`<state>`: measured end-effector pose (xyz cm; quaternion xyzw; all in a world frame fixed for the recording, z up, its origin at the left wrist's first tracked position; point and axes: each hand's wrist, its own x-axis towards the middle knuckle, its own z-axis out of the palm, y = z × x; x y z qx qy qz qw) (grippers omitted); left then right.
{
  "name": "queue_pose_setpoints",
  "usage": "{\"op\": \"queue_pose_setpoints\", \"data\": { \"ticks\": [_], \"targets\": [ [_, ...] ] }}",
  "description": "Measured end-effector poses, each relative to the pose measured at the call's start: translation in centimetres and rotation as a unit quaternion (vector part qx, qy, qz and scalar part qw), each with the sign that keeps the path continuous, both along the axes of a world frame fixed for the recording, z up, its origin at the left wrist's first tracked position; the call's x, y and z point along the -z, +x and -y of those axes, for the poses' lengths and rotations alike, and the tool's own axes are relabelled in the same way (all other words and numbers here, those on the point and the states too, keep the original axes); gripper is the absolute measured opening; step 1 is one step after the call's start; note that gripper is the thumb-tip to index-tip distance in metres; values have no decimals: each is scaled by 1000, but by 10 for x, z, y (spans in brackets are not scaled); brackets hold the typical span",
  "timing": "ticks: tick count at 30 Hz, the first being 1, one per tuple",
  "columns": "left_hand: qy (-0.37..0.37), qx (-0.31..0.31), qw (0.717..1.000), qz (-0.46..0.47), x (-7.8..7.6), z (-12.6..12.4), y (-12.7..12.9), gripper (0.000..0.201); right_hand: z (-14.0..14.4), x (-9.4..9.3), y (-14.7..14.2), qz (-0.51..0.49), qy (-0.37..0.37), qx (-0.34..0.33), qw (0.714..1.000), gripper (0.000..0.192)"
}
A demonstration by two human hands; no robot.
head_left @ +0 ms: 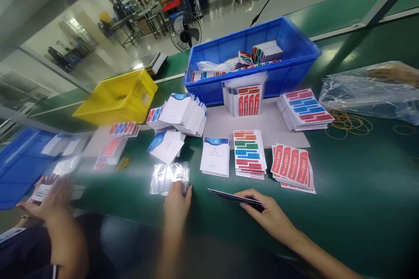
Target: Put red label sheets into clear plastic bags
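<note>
My right hand (265, 209) pinches a thin, flat card set (225, 195) between thumb and fingers; it is seen nearly edge-on, dark underneath. At the near right corner of the shiny clear plastic bags (165, 178), my left hand (178, 200) has its fingers and thumb closed on the film. Beyond my hands stand a stack of white booklets with blue tops (215, 159), a pile of multicoloured label cards (249, 154) and a pile of red label cards (293, 166). More booklets (183, 113) lie in a loose heap behind the bags.
A blue bin (252, 78) with card bundles stands at the back, a yellow bin (118, 98) left of it. Banded cards (304, 109), rubber bands (350, 123) and a plastic bag (369, 89) lie right. At left, a co-worker's hands (52, 196) hold something beside another blue bin (22, 161).
</note>
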<state>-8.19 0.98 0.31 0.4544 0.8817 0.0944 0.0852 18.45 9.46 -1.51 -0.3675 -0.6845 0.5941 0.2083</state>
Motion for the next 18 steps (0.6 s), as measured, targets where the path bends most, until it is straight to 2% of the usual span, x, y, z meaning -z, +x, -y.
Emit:
{"op": "queue_pose_setpoints", "data": {
  "ticks": [3,6,8,11,13,16,18],
  "targets": [
    [-1,-6,1000,12,11,0,-4,20,6,10,-7,19,13,43,999,24],
    [0,-13,999,41,12,3,-8,20,8,14,-7,-5,-9,105,994,31],
    [6,-24,998,55,11,6,-9,19,7,11,-5,-34,-41,139,989,45],
    [22,-51,996,65,8,10,-6,16,7,1,-4,-58,-96,155,982,69],
    [32,-76,995,63,7,11,-1,13,8,-4,-4,-49,-94,173,979,79],
    [40,-93,993,56,10,10,6,13,10,-6,-5,-22,-40,200,979,80],
    [38,-80,994,59,13,7,9,11,10,-4,-3,-11,-24,167,986,69]
  ]
}}
